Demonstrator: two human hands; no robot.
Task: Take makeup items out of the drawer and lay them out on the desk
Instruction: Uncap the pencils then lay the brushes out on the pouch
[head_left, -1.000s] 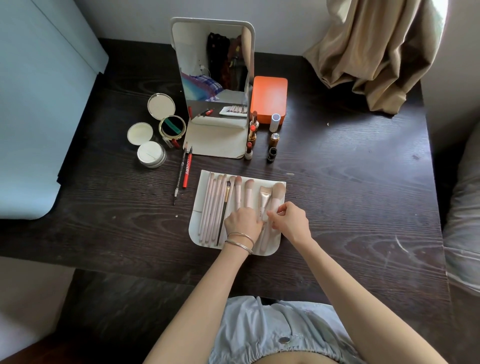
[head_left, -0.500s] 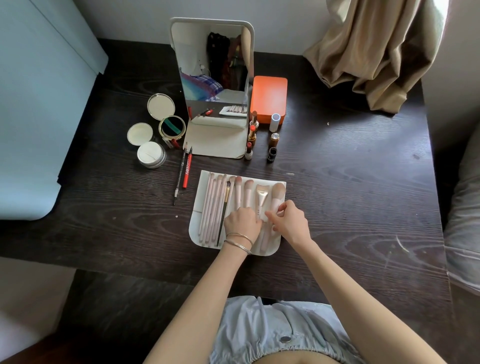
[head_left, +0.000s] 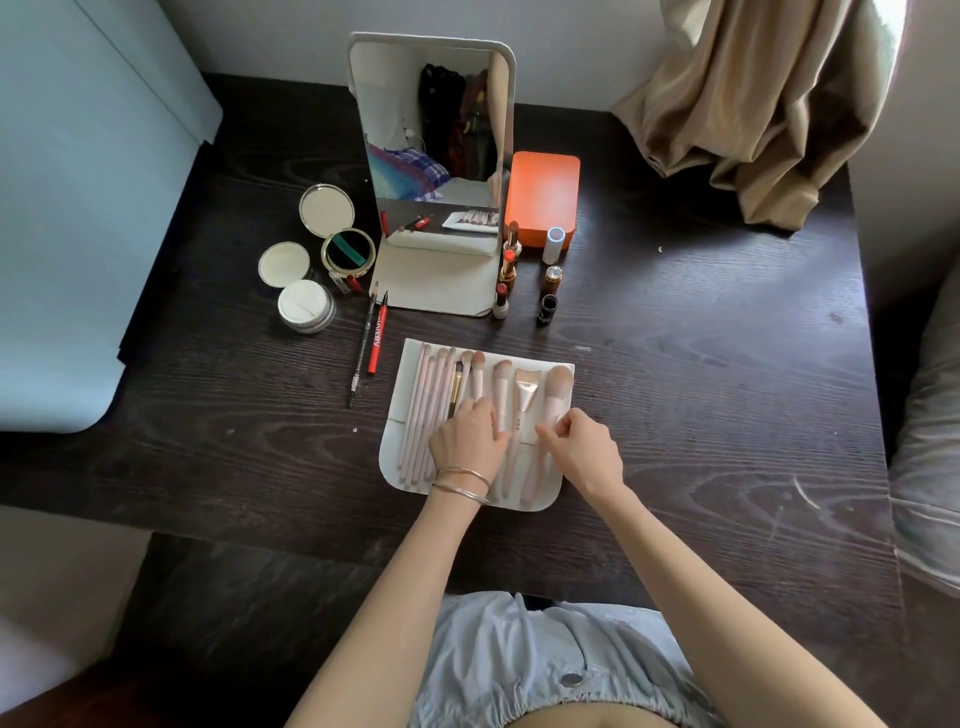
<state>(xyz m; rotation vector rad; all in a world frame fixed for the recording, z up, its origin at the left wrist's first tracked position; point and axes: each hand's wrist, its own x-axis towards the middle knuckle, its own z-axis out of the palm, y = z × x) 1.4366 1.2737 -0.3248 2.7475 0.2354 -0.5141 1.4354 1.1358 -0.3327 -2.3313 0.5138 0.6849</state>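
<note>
Most items lie out on the surface (head_left: 701, 364). Your left hand (head_left: 467, 436) rests flat on the brushes (head_left: 441, 395); your right hand (head_left: 582, 447) pinches one handle. Task looks nearly done.

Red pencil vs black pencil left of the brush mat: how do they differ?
The red pencil is shorter and thicker; the black pencil is longer and thinner, reaching nearer the desk's front edge. The red pencil carries white lettering; no lettering can be made out on the black pencil, which ends in a small brush tip. Both lie flat on the dark desk, side by side and almost parallel, between the white jar and the brush mat, neither touched by a hand.
</note>
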